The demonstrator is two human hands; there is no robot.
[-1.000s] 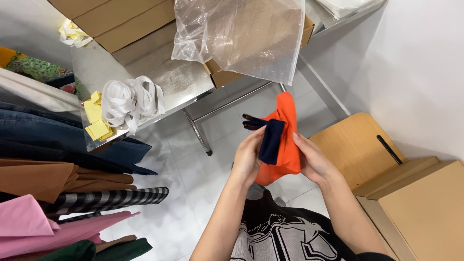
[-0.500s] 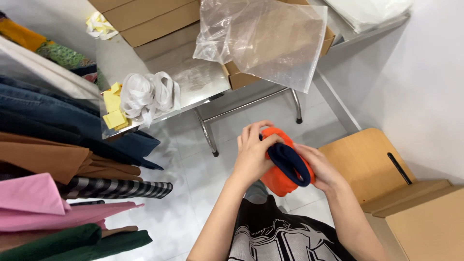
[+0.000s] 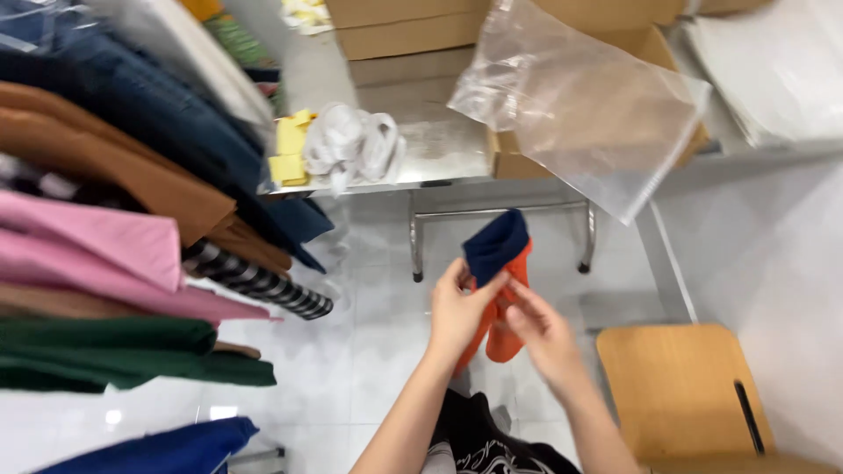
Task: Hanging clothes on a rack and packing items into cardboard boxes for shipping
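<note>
Hands holding an orange and navy garment

Both hands meet at centre frame, above a white tiled floor. Left hand [image 3: 457,314] and right hand [image 3: 543,333] each pinch a small folded orange garment [image 3: 505,338] with a navy cuff [image 3: 497,246] at its top. Above it, a clear plastic bag [image 3: 584,105] hangs over cardboard boxes [image 3: 421,35]. Folded clothes [image 3: 114,228] fill the left side; a wooden chair [image 3: 685,395] sits lower right.

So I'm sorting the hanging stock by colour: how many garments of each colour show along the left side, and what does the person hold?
Denim blue garments: 1
Brown garments: 1
Pink garments: 1
Black-and-white striped garments: 1
Green garments: 1
Bright blue garments: 1
Orange and navy cloth, in left hand and right hand: 1
Total: 7
</note>
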